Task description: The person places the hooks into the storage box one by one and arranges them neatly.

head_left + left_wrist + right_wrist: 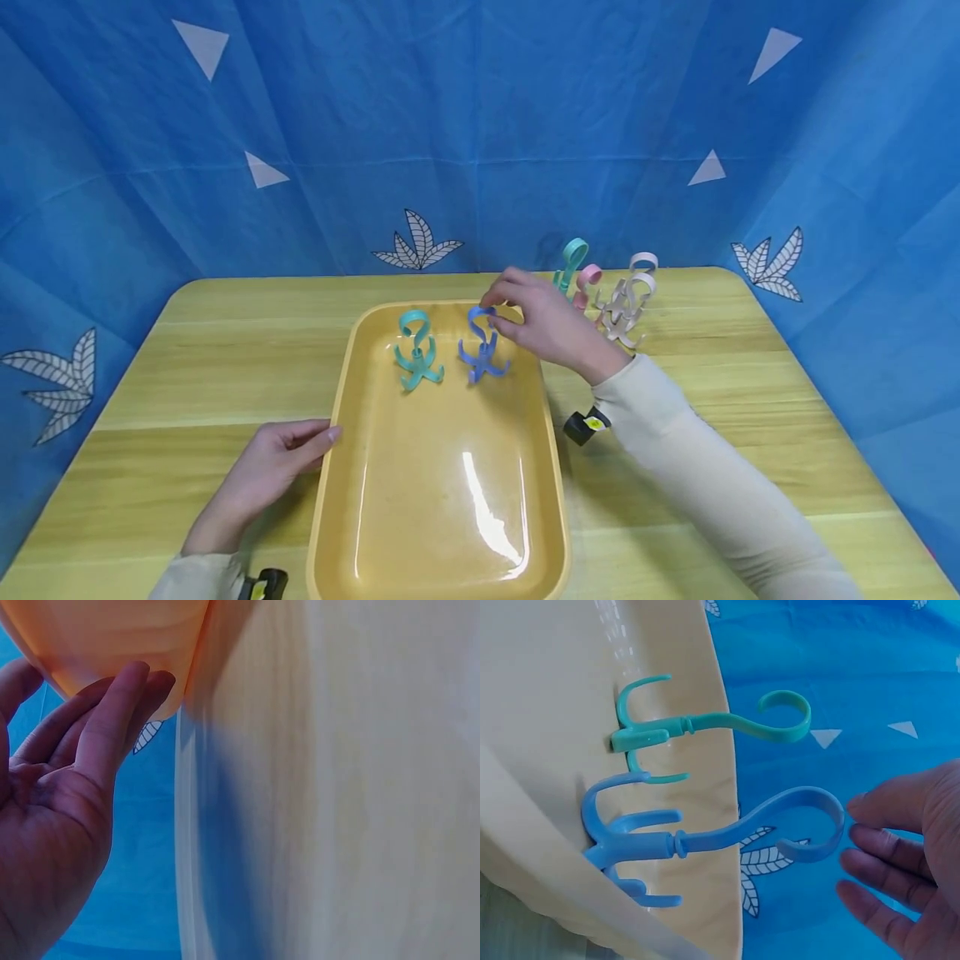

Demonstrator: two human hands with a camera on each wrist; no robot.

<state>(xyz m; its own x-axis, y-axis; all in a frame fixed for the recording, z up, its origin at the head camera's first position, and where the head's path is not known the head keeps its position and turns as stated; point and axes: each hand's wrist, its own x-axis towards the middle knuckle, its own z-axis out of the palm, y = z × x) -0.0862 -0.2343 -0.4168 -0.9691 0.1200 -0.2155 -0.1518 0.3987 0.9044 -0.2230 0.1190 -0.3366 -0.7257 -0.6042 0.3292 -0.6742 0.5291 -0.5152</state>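
Observation:
A yellow tray [442, 517] lies lengthwise before me. My left hand [270, 467] holds its left rim, thumb over the edge and fingers against the outer wall [112, 645]. Near the tray's far end stand two multi-prong hanging hooks, a green hook [417, 367] on the left and a blue hook [482, 358] on the right, each upright on its spread prongs. My right hand [540, 321] is at the top of the blue hook. In the right wrist view, its loosely bent fingertips [859, 806] lie right beside the curl, not wrapped round it.
On the table right of the tray stand more hooks: a green hook [573, 254], a pink hook [587, 279] and some whitish hooks [626, 308], close together. The wooden table [225, 350] meets a blue cloth backdrop [480, 125] behind.

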